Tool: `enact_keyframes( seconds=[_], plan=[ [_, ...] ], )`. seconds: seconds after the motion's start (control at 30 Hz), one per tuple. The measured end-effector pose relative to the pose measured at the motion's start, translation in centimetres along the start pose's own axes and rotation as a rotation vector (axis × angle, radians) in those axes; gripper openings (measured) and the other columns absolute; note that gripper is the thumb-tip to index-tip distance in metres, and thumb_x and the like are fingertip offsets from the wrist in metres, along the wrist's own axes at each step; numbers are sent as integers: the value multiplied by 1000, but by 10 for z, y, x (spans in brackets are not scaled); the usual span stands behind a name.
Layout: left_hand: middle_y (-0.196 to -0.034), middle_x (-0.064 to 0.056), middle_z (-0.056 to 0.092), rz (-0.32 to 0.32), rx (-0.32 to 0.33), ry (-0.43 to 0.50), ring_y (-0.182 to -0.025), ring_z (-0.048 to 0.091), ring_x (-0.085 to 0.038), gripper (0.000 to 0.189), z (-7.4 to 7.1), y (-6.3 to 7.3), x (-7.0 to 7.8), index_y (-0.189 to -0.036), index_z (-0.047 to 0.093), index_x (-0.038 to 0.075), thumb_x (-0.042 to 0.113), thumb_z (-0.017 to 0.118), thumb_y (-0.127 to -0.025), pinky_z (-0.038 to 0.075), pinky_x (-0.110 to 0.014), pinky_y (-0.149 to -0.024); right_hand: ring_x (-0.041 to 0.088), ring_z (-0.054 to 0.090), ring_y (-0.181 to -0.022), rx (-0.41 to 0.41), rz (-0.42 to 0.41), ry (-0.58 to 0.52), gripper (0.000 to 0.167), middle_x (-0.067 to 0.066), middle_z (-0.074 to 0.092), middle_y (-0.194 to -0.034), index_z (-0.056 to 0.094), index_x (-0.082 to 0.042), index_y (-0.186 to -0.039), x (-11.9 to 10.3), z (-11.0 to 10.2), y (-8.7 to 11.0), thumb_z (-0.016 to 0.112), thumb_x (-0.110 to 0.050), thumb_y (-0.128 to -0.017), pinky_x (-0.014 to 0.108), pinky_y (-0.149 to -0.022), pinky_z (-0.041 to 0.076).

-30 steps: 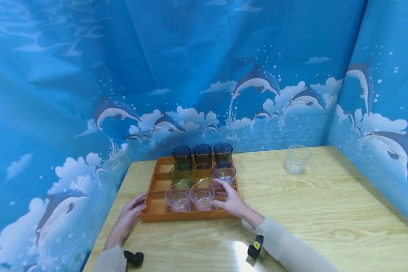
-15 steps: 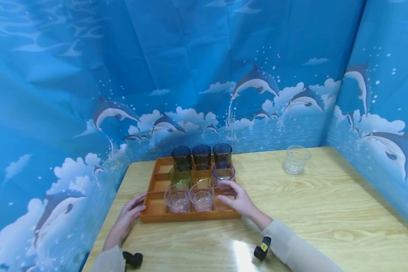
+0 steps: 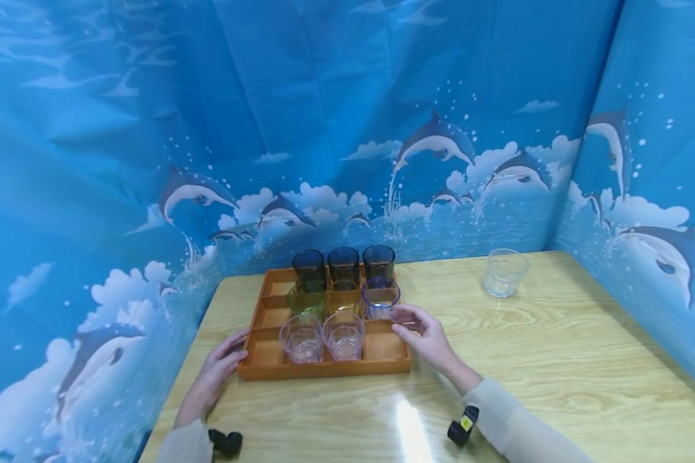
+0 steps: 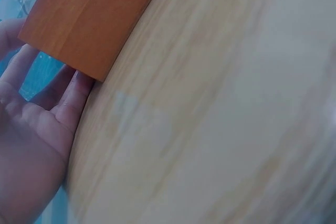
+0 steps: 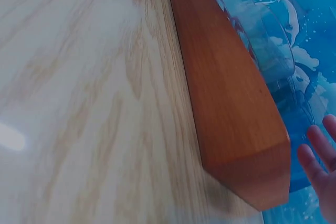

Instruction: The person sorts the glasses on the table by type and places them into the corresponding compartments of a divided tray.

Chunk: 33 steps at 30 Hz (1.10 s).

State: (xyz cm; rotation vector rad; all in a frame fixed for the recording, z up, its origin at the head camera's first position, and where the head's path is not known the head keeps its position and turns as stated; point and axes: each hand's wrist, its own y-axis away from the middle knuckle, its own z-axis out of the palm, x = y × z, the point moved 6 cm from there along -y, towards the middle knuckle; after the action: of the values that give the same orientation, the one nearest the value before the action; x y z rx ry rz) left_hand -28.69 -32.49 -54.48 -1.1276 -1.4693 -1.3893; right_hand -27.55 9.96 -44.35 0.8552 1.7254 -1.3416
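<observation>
The orange-brown divided wooden tray (image 3: 324, 370) holds short tumblers in rows. Two pale pink tumblers, one left (image 3: 302, 339) and one right (image 3: 344, 337), stand in its front row. Behind them are a green tumbler (image 3: 305, 299), an amber tumbler (image 3: 343, 297) and a blue-rimmed tumbler (image 3: 381, 299). Three dark tumblers (image 3: 344, 262) line the back. My left hand (image 3: 214, 373) rests its loose fingers against the tray's left side, at the corner in the left wrist view. Beside the right wall, my right hand (image 3: 431, 339) is open, holding nothing; its fingers (image 5: 311, 163) are apart.
A clear tumbler (image 3: 505, 273) stands alone at the table's back right. The wood-grain table (image 3: 556, 354) meets blue dolphin-printed sheets (image 3: 301, 128) behind and at the sides. Bare wood shows in the tray's front right compartment (image 3: 385, 345).
My right hand has come off the right pink tumbler and moved right, past the front right compartment to the tray's right edge. The left hand keeps its place.
</observation>
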Motion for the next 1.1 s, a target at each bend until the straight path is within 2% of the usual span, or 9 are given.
enact_keyframes(
  seconds=[0.2, 0.37, 0.53, 0.8, 1.1],
  plan=[
    [-150, -7, 24, -3, 3, -9, -137, 19, -27, 57, 0, 1, 0, -144, 35, 18, 25, 56, -92, 19, -51, -107, 52, 52, -93, 38, 21, 7, 33, 35, 56, -104, 50, 17, -114, 8, -12, 4, 60, 10, -84, 30, -77, 51],
    [-151, -9, 23, 4, -3, -6, -137, 19, -28, 58, 1, 1, 2, -145, 33, 17, 25, 55, -92, 19, -51, -108, 51, 52, -95, 49, 45, -16, 38, 34, 55, -108, 49, 15, -119, 30, -23, 7, 61, 8, -84, 29, -79, 51],
    [-150, -8, 25, -7, 7, -5, -136, 21, -27, 59, 0, 1, 1, -144, 34, 18, 26, 57, -90, 20, -50, -107, 40, 57, -96, 69, 70, -3, 40, 30, 57, -110, 50, 11, -121, 47, -34, 11, 64, 0, -85, 26, -80, 50],
    [-149, -8, 26, -6, 11, -6, -136, 22, -28, 58, 1, 0, 0, -144, 35, 19, 25, 57, -90, 21, -50, -107, 17, 60, -93, 112, 95, 50, 39, 26, 59, -109, 52, 7, -120, 55, -53, 15, 65, -8, -86, 21, -79, 49],
    [-149, -9, 26, 26, -8, 11, -134, 24, -26, 60, 2, 2, 2, -145, 33, 15, 23, 57, -91, 23, -46, -107, 14, 60, -91, 128, 113, 73, 40, 29, 58, -109, 51, 10, -120, 59, -68, 23, 64, -6, -86, 21, -78, 49]
  ],
)
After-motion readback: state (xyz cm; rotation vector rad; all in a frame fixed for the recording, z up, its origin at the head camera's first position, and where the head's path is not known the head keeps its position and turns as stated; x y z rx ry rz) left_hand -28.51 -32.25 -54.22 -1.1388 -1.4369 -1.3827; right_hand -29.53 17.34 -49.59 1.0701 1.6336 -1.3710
